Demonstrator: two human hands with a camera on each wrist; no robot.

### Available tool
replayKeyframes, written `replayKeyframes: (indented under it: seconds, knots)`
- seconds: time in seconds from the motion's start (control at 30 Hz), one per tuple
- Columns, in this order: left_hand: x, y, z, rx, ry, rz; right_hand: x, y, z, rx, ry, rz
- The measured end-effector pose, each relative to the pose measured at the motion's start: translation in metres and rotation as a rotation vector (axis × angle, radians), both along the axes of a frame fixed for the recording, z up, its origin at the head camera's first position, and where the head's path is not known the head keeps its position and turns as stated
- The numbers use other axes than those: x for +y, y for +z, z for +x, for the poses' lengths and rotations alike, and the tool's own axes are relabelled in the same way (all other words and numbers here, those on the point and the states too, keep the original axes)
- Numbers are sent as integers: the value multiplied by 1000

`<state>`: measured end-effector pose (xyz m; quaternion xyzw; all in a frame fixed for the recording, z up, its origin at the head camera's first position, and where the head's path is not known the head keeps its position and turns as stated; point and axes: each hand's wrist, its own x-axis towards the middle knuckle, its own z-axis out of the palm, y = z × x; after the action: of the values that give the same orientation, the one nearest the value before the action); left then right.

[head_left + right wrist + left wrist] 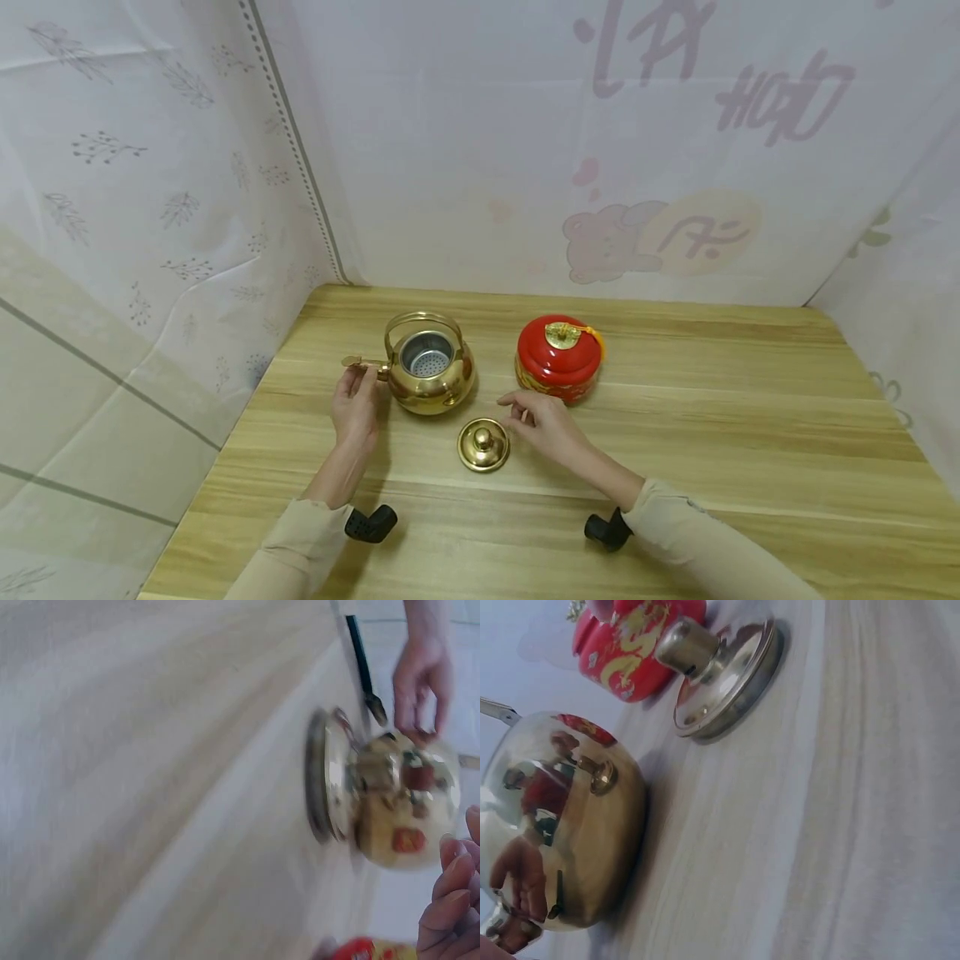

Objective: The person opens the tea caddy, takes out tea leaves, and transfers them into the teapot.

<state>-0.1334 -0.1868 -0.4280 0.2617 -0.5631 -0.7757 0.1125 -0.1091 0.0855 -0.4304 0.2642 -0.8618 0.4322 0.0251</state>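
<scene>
A shiny gold teapot (426,396) with its top uncovered stands at the left, its handle upright and a metal strainer (429,360) inside. My left hand (356,408) pinches the teapot's spout from its near side; in the right wrist view those left fingers (405,709) meet the pot's side. The round gold lid (482,447) lies knob up on the table in front of the pot. Just to the right of the lid, my right hand (546,425) hovers with loosely bent fingers and holds nothing. In the left wrist view the lid's knob (690,649) shows large.
A red lidded jar (553,360) with a gold dragon pattern and a yellow tassel (595,336) stands behind my right hand. The wooden table (735,417) meets a printed cloth wall (465,167) at the back and sides. Black wrist cameras (371,525) jut from both sleeves.
</scene>
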Motion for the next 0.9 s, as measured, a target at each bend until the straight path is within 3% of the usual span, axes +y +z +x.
replayKeyframes:
  seconds: [0.27,0.4,0.5,0.7,0.9]
  knots:
    - [-7,14,26,49,10,28,35,16,-11,127,-105,-80]
    - [2,23,40,151,58,28,52,23,-17,159,-157,-83]
    - [19,30,50,243,33,8,64,29,-21,164,-204,-86]
    - [60,37,61,300,-169,-125,79,34,-32,171,-288,-117]
    - [97,31,50,280,-449,-138,84,32,-44,234,-336,-122]
